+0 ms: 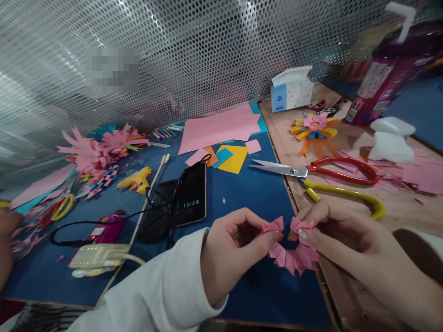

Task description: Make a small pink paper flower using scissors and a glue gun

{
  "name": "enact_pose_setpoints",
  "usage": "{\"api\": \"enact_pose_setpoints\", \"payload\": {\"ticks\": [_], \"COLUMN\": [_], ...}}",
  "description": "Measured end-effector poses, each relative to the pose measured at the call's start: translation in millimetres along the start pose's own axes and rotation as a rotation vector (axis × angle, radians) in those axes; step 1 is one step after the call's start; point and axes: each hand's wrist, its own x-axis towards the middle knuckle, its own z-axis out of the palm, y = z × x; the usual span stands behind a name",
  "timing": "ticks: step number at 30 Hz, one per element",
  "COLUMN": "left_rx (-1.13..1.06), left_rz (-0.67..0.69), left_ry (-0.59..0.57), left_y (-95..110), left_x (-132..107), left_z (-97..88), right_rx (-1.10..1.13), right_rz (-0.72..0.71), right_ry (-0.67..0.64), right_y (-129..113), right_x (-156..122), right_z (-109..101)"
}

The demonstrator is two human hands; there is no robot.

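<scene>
Head view: The left hand [235, 260] and the right hand [353, 251] hold a pleated pink paper strip [293, 259] at opposite ends. Each grip is a pinch between thumb and fingers, closed on the paper. The strip bends into a U, with its gap facing the far side of the counter [228, 212] and its folded points directed outward. It is located near the front edge, over the seam between the blue and the wooden surfaces.

Scissors [302, 172] with one red and one yellow handle lie open across the seam beyond the hands, blades over the blue side. A multicoloured paper flower [315, 122] lies behind them on the wood, near a tissue box [294, 94] and a purple cup [384, 76] with a straw.

On the blue side, a phone [193, 193] lies left of a yellow paper square [236, 160]. A yellow glue gun [139, 179] is farther left. Part of another person's hand [8, 225] shows at the left edge.
</scene>
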Motion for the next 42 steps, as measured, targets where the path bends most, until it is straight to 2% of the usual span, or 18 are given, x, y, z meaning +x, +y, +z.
{"api": "enact_pose_setpoints", "payload": {"ticks": [8,24,29,42], "left_rx": [0.087,0.117,0.094,0.116], "left_rz": [0.081,0.100,0.091,0.093], "left_ry": [-0.003,-0.011,-0.004,-0.003], "left_y": [-3.9,-6.0,-4.6,-3.8], "left_x": [-0.1,-0.2,1.0,1.0], "left_z": [-0.3,-0.3,0.3,0.4], "right_rx": [-0.090,-0.190,-0.271,-0.192], "right_rz": [-0.083,-0.106,-0.146,-0.118], "right_ry": [0.004,-0.022,0.020,-0.030], "right_y": [2.0,-0.3,0.7,-1.8], "right_x": [-0.6,4.7,6.5,7.0], "right_z": [1.5,1.3,1.0,2.6]}}
